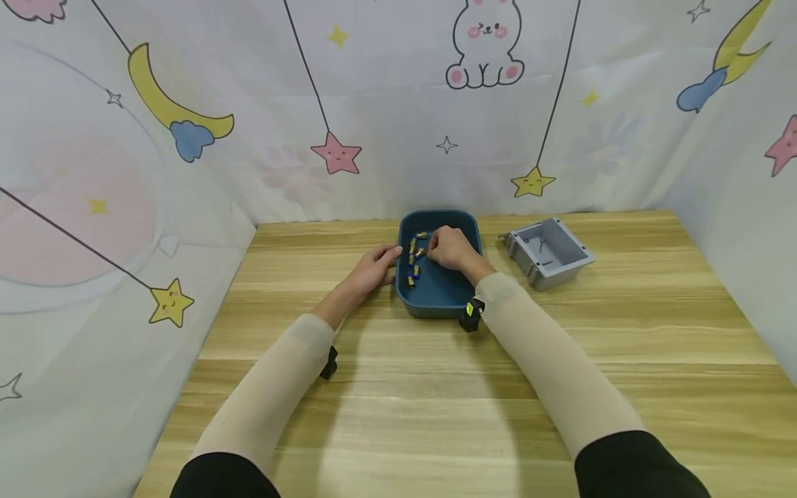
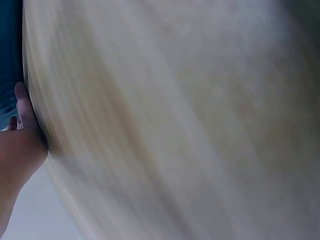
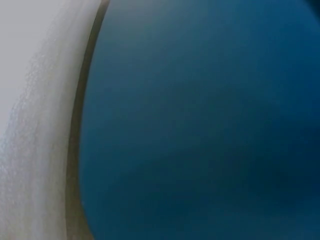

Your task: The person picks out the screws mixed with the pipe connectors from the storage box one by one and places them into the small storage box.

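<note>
A dark blue rectangular bin (image 1: pixel 436 294) stands on the table. Several small gold-and-blue cylindrical pieces (image 1: pixel 411 260) lie inside, mostly in a line along its left wall. My left hand (image 1: pixel 373 268) rests against the outside of that wall, a fingertip at the rim; the left wrist view shows its fingers beside the blue side. Reaching into the bin, my right hand (image 1: pixel 452 247) has its fingers bent, with the tips right at one tilted piece (image 1: pixel 420 253). I cannot tell whether they pinch it. In the right wrist view only the blue bin (image 3: pixel 190 125) fills the frame, fingers hidden.
To the right of the bin sits a grey plastic box (image 1: pixel 551 277), open at the top, with small screws (image 1: pixel 543 243) inside. The wooden table (image 1: pixel 423 401) runs back to a white cloth backdrop (image 1: pixel 398 90) printed with stars and moons.
</note>
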A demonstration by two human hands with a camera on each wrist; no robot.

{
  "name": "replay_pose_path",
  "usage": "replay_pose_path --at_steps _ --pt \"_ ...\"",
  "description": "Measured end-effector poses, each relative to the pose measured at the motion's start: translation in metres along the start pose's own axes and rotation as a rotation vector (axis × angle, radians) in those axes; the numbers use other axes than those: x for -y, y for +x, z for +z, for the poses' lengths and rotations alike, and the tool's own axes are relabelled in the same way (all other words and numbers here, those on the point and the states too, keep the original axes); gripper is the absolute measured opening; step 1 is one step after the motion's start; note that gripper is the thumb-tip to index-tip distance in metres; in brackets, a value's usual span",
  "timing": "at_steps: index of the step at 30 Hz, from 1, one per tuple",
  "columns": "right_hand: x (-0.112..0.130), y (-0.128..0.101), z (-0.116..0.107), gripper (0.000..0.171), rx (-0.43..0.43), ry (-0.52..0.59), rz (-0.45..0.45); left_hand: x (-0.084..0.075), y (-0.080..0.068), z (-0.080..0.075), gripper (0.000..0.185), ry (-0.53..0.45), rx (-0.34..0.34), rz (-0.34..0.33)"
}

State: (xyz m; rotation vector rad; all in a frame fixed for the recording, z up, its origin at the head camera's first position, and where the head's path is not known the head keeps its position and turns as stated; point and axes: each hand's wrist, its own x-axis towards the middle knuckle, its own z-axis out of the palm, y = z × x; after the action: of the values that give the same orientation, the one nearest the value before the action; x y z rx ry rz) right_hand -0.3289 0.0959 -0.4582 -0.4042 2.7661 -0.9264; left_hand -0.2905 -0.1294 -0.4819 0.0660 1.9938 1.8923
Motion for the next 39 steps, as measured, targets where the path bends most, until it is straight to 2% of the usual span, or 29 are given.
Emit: replay_pose_path --at_steps 18,39 --pt "-0.0017 0.0034 0.0028 0.010 0.039 -0.044 0.001 0.0015 0.0004 -0.0008 0.069 0.004 0.001 -0.003" --pt "-0.0013 0.0016 0.0009 0.022 0.036 0.012 -0.026 -0.0024 -0.0031 0.0016 0.069 0.016 -0.005 -0.002"
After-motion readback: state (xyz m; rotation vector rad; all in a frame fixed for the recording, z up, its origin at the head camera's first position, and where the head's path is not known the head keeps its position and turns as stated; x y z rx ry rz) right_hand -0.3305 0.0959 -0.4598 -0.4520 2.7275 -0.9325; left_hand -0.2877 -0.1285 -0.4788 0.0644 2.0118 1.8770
